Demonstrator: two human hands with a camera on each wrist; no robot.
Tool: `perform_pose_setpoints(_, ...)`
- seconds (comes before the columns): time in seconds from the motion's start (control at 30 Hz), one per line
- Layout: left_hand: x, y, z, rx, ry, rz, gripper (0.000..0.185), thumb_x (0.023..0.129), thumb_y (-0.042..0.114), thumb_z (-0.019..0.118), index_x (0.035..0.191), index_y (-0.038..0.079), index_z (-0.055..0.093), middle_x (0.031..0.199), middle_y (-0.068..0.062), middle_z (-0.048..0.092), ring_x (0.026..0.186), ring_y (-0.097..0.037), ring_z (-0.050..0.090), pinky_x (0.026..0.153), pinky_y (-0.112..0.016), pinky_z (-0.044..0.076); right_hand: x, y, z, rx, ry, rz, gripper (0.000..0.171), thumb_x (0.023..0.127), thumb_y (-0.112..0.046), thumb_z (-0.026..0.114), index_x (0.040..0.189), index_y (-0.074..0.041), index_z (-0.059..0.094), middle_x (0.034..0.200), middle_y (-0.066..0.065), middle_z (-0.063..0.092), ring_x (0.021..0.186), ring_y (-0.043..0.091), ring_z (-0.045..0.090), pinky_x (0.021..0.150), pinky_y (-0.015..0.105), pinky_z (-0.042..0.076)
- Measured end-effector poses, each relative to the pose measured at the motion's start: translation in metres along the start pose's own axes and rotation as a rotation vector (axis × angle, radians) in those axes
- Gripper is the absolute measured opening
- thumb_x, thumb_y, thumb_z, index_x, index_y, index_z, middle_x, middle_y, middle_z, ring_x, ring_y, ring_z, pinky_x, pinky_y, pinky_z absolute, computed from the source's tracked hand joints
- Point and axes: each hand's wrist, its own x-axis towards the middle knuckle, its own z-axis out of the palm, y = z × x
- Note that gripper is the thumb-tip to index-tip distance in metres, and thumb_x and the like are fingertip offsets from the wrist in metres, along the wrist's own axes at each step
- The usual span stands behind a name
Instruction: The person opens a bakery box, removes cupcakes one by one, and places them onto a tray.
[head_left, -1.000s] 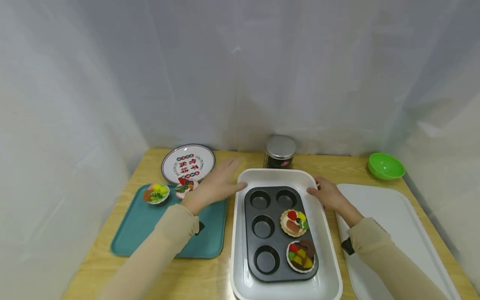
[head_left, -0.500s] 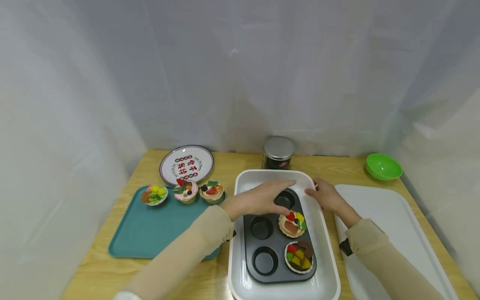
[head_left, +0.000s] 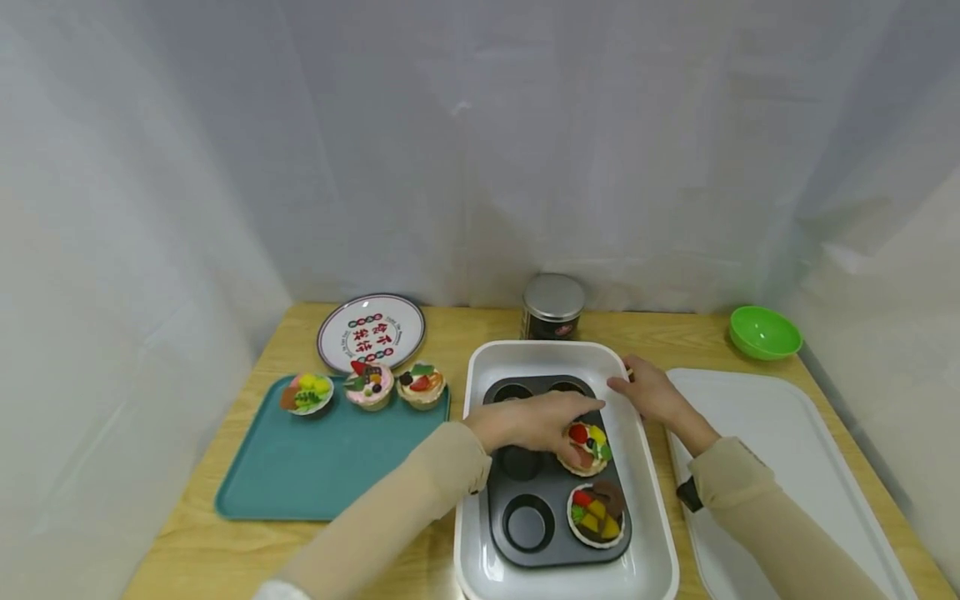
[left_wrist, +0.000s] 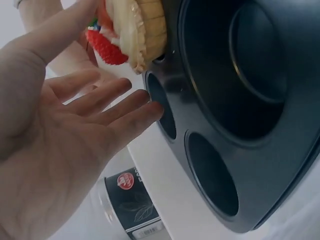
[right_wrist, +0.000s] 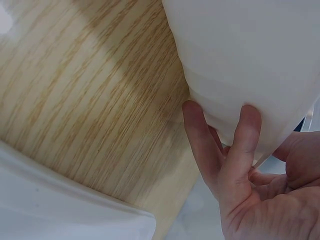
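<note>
My left hand (head_left: 577, 417) reaches over a black muffin tin (head_left: 498, 492) in a white dish (head_left: 540, 350). Its thumb and straight fingers (left_wrist: 107, 95) lie on either side of a fruit tart (head_left: 594, 446) (left_wrist: 135, 30) in a right-hand cup, the thumb touching it. A chocolate-topped tart (head_left: 597, 515) fills the cup nearer me. The other cups are empty. My right hand (head_left: 647, 393) holds the dish's right rim, thumb on top and fingers (right_wrist: 200, 135) against the outer wall (right_wrist: 250, 50).
A teal tray (head_left: 322, 467) on the left carries three decorated tarts (head_left: 369, 383) along its far edge. Behind it lies a printed plate (head_left: 371, 331). A metal-lidded can (head_left: 552, 306) (left_wrist: 130, 200) stands behind the dish. A green bowl (head_left: 763, 332) and a white tray (head_left: 787, 450) are at the right.
My left hand left the tarts on the teal tray, crossed right over the muffin tin and came down at the fruit tart. The right hand stayed on the dish rim.
</note>
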Motion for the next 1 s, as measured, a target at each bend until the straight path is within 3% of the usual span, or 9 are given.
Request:
perform_pose_setpoints(0.13,0.001,0.001,0.006,-0.018,-0.025,-0.015,0.088,0.094,0.031,0.082,0.166,0.013,0.034,0.17,-0.005,0.039,0.154,-0.017,0.039,0.13,-0.032,0.032,0.0,-0.001,0.001,-0.004,0.004,-0.001,0.043,0.107,-0.02,0.059,0.137,0.01,0.049,0.106,0.028,0.067,0.067,0.019,0.062,0.05,0.032,0.052)
perform_pose_setpoints(0.23,0.002,0.003,0.01,0.023,-0.03,-0.016,0.088,0.093,0.028,0.083,0.165,0.013,0.035,0.168,-0.006,0.042,0.152,-0.018,0.041,0.129,-0.03,0.032,0.0,-0.001,0.001,-0.009,0.009,-0.004,0.042,0.107,-0.02,0.059,0.136,0.01,0.05,0.109,0.029,0.067,0.07,0.02,0.064,0.052,0.032,0.053)
perform_pose_setpoints(0.47,0.005,0.007,0.023,0.271,0.013,0.021,0.084,0.089,0.027,0.087,0.16,0.014,0.043,0.15,-0.005,0.057,0.136,-0.017,0.056,0.117,-0.025,0.044,0.0,-0.001,0.001,-0.022,0.02,-0.022,0.04,0.107,-0.019,0.059,0.134,0.011,0.051,0.107,0.03,0.067,0.071,0.022,0.065,0.053,0.032,0.053)
perform_pose_setpoints(0.57,0.004,0.009,0.026,0.334,0.038,0.034,0.082,0.088,0.027,0.088,0.158,0.014,0.046,0.146,-0.004,0.059,0.131,-0.017,0.059,0.112,-0.025,0.048,-0.001,-0.001,0.0,-0.021,0.021,-0.023,0.041,0.107,-0.018,0.059,0.134,0.011,0.051,0.108,0.03,0.067,0.073,0.023,0.065,0.054,0.032,0.054)
perform_pose_setpoints(0.8,0.005,0.01,0.028,0.355,0.075,0.05,0.069,0.087,0.024,0.088,0.146,0.016,0.054,0.129,-0.001,0.063,0.112,-0.012,0.063,0.098,-0.021,0.053,-0.001,-0.002,-0.001,-0.01,0.01,0.006,0.043,0.108,-0.019,0.058,0.137,0.01,0.049,0.113,0.031,0.066,0.078,0.024,0.066,0.055,0.031,0.054)
perform_pose_setpoints(1.0,0.007,0.012,0.028,0.364,0.099,0.042,0.054,0.088,0.021,0.086,0.133,0.015,0.057,0.117,-0.001,0.064,0.1,-0.012,0.063,0.087,-0.021,0.055,-0.001,-0.003,-0.001,-0.007,0.009,0.007,0.042,0.108,-0.02,0.059,0.136,0.01,0.049,0.107,0.028,0.066,0.074,0.022,0.064,0.052,0.032,0.052)
